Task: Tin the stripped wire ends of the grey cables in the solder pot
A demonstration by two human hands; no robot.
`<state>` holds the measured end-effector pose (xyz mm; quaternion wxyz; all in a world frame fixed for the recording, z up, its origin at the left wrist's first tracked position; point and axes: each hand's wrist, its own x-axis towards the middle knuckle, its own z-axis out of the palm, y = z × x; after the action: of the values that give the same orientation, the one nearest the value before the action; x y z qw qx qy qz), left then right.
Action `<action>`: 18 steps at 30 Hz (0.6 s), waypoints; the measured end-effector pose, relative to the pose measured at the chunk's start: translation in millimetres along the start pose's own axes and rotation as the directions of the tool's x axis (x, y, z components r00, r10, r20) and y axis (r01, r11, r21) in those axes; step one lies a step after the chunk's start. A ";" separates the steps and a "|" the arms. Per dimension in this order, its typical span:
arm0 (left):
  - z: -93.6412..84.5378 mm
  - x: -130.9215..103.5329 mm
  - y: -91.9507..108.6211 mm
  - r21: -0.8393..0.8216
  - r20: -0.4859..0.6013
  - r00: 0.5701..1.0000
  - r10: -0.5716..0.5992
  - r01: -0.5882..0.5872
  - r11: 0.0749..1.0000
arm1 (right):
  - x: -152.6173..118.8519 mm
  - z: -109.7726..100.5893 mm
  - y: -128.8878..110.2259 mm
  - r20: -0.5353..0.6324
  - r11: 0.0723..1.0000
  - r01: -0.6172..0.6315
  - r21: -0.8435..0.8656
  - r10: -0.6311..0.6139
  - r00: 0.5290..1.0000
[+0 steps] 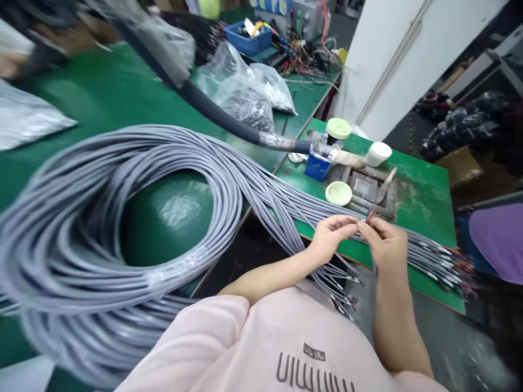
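Both my hands meet in front of my chest, over the grey cables. My left hand is closed, its thumb and forefinger pinching fine wire strands. My right hand is closed around the end of a grey cable, and thin coloured wires stick up between its fingers. Behind my hands runs a long bundle of grey cables from a large coil at the left. Their stripped ends fan out at the right. More cable ends hang down below my left hand.
A dark extraction hose crosses to a blue box. Beside it are a metal solder pot, a pale green dish and a white cup. Plastic bags and a blue bin stand farther back.
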<state>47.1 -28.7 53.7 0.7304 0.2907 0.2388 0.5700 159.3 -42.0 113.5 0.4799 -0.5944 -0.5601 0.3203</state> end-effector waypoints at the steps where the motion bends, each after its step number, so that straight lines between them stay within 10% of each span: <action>1: 1.5 0.7 0.7 0.014 -0.031 0.999 0.029 -0.028 0.999 | 0.2 0.9 0.6 -0.001 1.000 -0.006 0.011 0.006 1.000; 9: -1.7 5.9 17.9 0.297 -0.042 0.924 0.379 -0.351 0.888 | -8.2 -6.5 2.4 0.086 0.997 -0.042 0.066 0.036 0.996; 15: -14.7 11.0 21.1 0.502 0.527 0.695 0.489 -0.719 0.481 | -29.3 -7.4 1.9 -0.002 0.968 -0.105 0.230 0.108 0.994; 18: -10.9 6.6 13.9 0.512 0.329 0.843 0.425 -0.538 0.670 | -36.4 -5.1 3.2 -0.050 0.957 -0.110 0.269 0.128 0.991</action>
<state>31.6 -18.1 55.5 0.4454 0.6045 0.2491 0.6116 159.1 -78.3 106.5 0.5537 -0.5677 -0.4590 0.4006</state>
